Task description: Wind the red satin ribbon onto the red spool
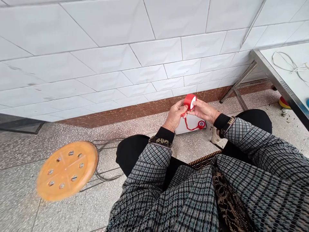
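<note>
Between my two hands is a roll of red ribbon [189, 101] with a white core, its open end turned to the right. My left hand [175, 113] closes on its left side, and a bit of red ribbon shows below the thumb. My right hand [203, 110] grips the roll from the right, with fingertips at the white core. Just below the hands, a smaller red roll [201, 124] with a pale centre rests on a white flat-topped object [180, 129]. A crumpled red strip [189, 128] runs from it up toward the hands, where its upper end is hidden.
An orange round stool [66, 169] with holes in its seat and metal legs stands at the left. At the right is a metal-edged table [281, 75] bearing a white cable [291, 64]. A red-and-yellow object [284, 103] lies beneath it. A white tiled wall [154, 51] rises ahead.
</note>
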A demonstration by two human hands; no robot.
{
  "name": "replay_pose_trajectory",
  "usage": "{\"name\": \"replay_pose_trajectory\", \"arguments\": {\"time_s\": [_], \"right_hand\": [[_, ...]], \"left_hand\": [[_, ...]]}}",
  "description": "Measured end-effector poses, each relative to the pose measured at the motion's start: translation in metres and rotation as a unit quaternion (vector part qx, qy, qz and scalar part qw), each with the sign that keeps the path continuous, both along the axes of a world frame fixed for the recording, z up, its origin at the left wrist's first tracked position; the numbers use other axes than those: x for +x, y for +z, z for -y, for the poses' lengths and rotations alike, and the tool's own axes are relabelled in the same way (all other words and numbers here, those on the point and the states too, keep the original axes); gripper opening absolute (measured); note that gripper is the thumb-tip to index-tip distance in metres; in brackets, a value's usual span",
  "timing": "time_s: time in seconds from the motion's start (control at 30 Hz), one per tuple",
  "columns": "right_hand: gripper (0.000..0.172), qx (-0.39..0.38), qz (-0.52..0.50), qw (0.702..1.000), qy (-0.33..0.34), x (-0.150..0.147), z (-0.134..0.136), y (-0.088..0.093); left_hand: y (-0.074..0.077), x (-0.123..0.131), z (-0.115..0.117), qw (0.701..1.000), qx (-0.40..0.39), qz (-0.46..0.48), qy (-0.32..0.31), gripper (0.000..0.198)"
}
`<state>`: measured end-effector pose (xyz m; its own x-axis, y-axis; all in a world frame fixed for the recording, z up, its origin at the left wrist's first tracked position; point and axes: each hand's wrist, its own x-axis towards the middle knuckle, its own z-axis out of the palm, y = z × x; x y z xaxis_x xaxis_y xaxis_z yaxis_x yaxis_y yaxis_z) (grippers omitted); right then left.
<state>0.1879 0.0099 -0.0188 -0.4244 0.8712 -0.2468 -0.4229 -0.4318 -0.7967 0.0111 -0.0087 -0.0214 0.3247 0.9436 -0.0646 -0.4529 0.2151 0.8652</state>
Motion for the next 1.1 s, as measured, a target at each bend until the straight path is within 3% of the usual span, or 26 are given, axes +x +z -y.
{"name": "replay_pose_trajectory", "arguments": {"time_s": [0.17, 0.27, 0.33, 0.43, 0.53, 0.6, 0.77, 0.9, 1.1], "right_hand": [[0.046, 0.023, 0.035, 0.998, 0.043, 0.002, -0.002, 0.003], [0.049, 0.095, 0.087, 0.99, 0.059, 0.009, -0.008, 0.01], [0.049, 0.187, 0.153, 0.968, 0.065, 0.017, -0.015, 0.016], [0.046, 0.316, 0.268, 0.906, 0.082, 0.029, -0.026, 0.024], [0.041, 0.366, 0.335, 0.865, 0.078, 0.036, -0.032, 0.029], [0.038, 0.345, 0.34, 0.871, 0.082, 0.037, -0.031, 0.033], [0.039, 0.249, 0.268, 0.928, 0.068, 0.045, -0.029, 0.05], [0.042, 0.232, 0.227, 0.946, -0.011, 0.071, -0.038, 0.069], [0.033, 0.208, 0.229, 0.942, -0.13, 0.128, -0.052, 0.108]], "left_hand": [[0.003, -0.002, 0.0, 1.0, -0.017, -0.013, 0.02, 0.05], [0.005, -0.006, 0.001, 1.0, -0.012, -0.012, 0.016, 0.054], [0.006, -0.008, 0.001, 1.0, -0.011, -0.017, 0.006, 0.056], [0.007, -0.01, 0.004, 0.999, -0.02, -0.036, -0.019, 0.058], [0.009, -0.008, 0.007, 0.998, -0.028, -0.03, -0.039, 0.059], [0.011, -0.006, 0.008, 0.999, -0.026, -0.014, -0.044, 0.057], [0.014, -0.012, 0.007, 0.999, 0.01, -0.036, -0.019, 0.049], [0.018, -0.037, 0.004, 0.985, 0.062, -0.157, -0.024, 0.036], [0.038, -0.097, -0.007, 0.922, 0.089, -0.368, -0.085, 0.01]]}}
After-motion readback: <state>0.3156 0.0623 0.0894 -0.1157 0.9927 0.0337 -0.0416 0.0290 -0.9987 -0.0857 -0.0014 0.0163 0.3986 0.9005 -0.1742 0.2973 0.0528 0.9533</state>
